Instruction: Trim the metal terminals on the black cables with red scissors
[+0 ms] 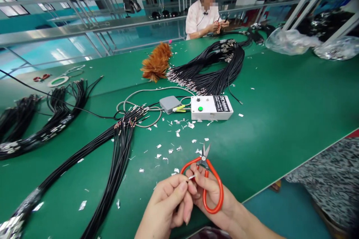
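Left hand (168,203) pinches small metal tip (192,176) between thumb and fingers, low over green table (280,119). Right hand (215,198) has fingers through red scissors (206,179), blades slightly apart, pointing away, just beside tip for close trimming. Black cable bundle (117,153) lies near left; white box (211,107) beyond.

Bright, even daylight from windows (17,5) at upper left; soft shadows on the green surface (280,112); edges bow with wide-angle distortion; sharp focus.
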{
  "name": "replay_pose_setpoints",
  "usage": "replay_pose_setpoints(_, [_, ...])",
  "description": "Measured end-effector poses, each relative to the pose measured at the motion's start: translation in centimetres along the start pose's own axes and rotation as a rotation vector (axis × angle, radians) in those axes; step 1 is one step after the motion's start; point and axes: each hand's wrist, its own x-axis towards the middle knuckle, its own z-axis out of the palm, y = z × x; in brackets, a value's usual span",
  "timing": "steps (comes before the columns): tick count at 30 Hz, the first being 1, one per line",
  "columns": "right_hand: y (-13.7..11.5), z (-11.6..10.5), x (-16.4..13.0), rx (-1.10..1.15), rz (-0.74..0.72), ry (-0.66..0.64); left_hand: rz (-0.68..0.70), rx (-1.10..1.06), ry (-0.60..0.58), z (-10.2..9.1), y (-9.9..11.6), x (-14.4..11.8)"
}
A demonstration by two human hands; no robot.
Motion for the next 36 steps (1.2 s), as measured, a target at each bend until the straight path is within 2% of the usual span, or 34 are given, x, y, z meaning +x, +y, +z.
replay_pose_setpoints(5, [0.2, -0.1, 0.1, -0.024, 0.005, 0.134, -0.035, -0.103, -0.108, -0.4, 0.1, 0.2])
replay_pose_setpoints(7, [0.0, 0.0, 0.1, -0.084, -0.053, 0.162, -0.033, -0.076, -0.049, -0.3, 0.2, 0.1])
replay_pose_setpoints(12, [-1.1, 0.7, 0.0, -0.362, -0.261, 0.177, 0.085, 0.065, 0.214, 0.5, 0.3, -0.2])
replay_pose_setpoints(18, [-1.7, 1.0, -0.3, -0.460, -0.352, 0.177, 0.103, 0.215, 0.290, 1.1, 0.5, -0.4])
replay_pose_setpoints(23, [-0.8, 0.6, -0.3, -0.331, -0.270, 0.181, 0.243, 0.294, 0.439, 1.5, 0.1, -0.1])
replay_pose_setpoints(27, [-0.4, 0.5, -0.3, -0.245, -0.189, 0.212, 0.394, 0.404, 0.438, 1.0, -0.6, 0.3])
replay_pose_setpoints(32, [-1.3, 0.0, 0.0, -0.229, -0.184, 0.202, 0.344, 0.429, 0.420, 1.0, -0.3, 0.4])
replay_pose_setpoints(36, [-1.8, -0.1, 0.3, -0.237, -0.119, 0.178, 0.307, 0.452, 0.427, 1.2, 0.0, 0.3])
